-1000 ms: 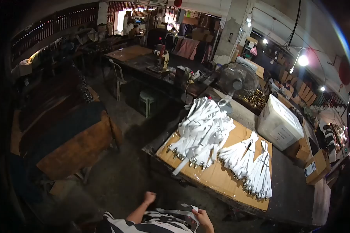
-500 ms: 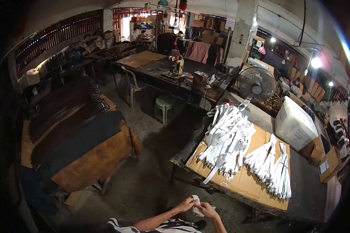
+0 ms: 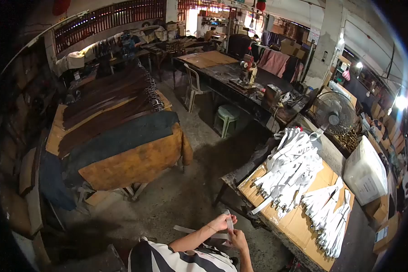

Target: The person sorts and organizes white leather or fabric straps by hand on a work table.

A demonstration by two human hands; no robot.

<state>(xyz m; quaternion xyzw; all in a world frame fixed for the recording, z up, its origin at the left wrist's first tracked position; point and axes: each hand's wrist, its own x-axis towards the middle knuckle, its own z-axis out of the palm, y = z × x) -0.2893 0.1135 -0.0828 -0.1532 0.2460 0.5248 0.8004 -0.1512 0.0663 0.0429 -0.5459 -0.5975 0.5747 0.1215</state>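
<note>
A white strap (image 3: 230,224) is stretched between my two hands at the bottom middle of the head view. My left hand (image 3: 220,222) grips it near its upper end, fingers closed. Just below and to the right, my right hand (image 3: 237,239) is closed around the same strap. A loose length of white strap hangs behind my left forearm and shows on its left side. Nearest to my hands on the right, a big pile of white straps (image 3: 291,170) lies on a cardboard sheet (image 3: 288,226), with smaller bundles of white straps (image 3: 334,224) beside it.
A white plastic bin (image 3: 367,174) and a standing fan (image 3: 333,113) are behind the straps. On the left, dark and brown leather hides (image 3: 131,156) cover a low table. A green stool (image 3: 226,119) and a chair (image 3: 194,88) stand by the far workbench. People sit farther back.
The view has swung left, so the room appears shifted right. The strap between my hands has been drawn out longer, and its loose length now shows left of my forearm.
</note>
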